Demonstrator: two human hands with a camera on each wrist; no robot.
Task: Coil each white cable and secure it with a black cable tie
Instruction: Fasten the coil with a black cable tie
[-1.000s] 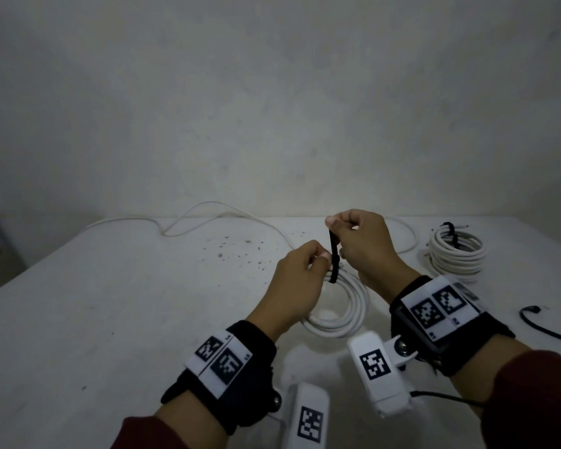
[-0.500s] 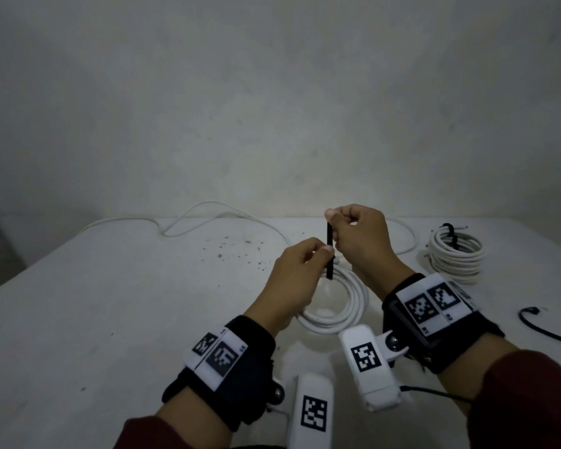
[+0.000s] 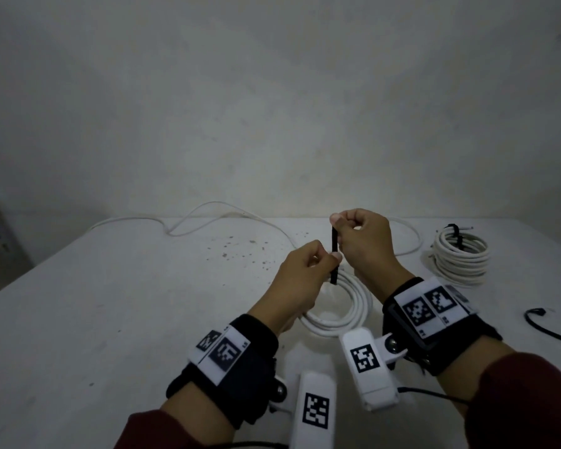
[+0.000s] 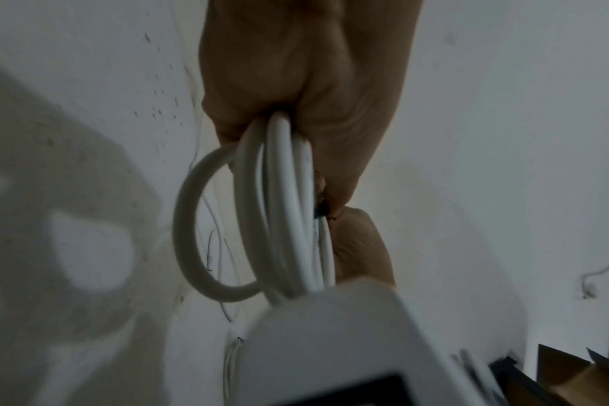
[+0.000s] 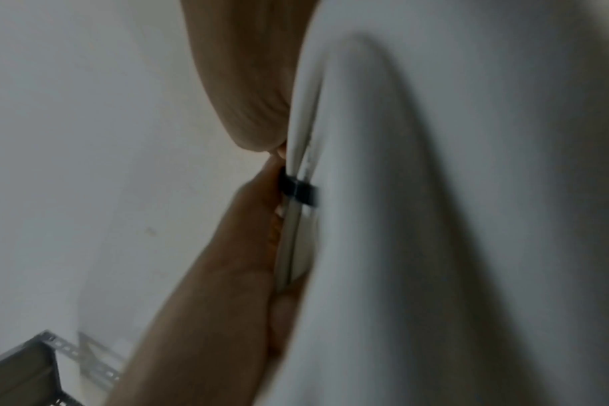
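A white cable coil [image 3: 347,314] hangs from my left hand [image 3: 324,259], just above the table. Its fingers curl round the bundled loops [image 4: 285,206], and the thumb presses a black cable tie [image 3: 334,254] against them. The tie stands upright between my hands. My right hand [image 3: 340,222] pinches its top end between thumb and forefinger. In the right wrist view the black cable tie [image 5: 297,189] crosses the coil's strands [image 5: 290,241]. Whether it is fastened is hidden by the fingers.
A second white coil [image 3: 460,260], bound with its own black tie [image 3: 454,233], lies at the right. A loose white cable [image 3: 208,210] snakes along the far table edge. Another black tie [image 3: 546,328] lies near the right edge. The white table [image 3: 110,303] stands against a wall.
The tie, slightly bent a second ago, now stands straight and taut between my hands. Both hands have hardly shifted and keep their holds.
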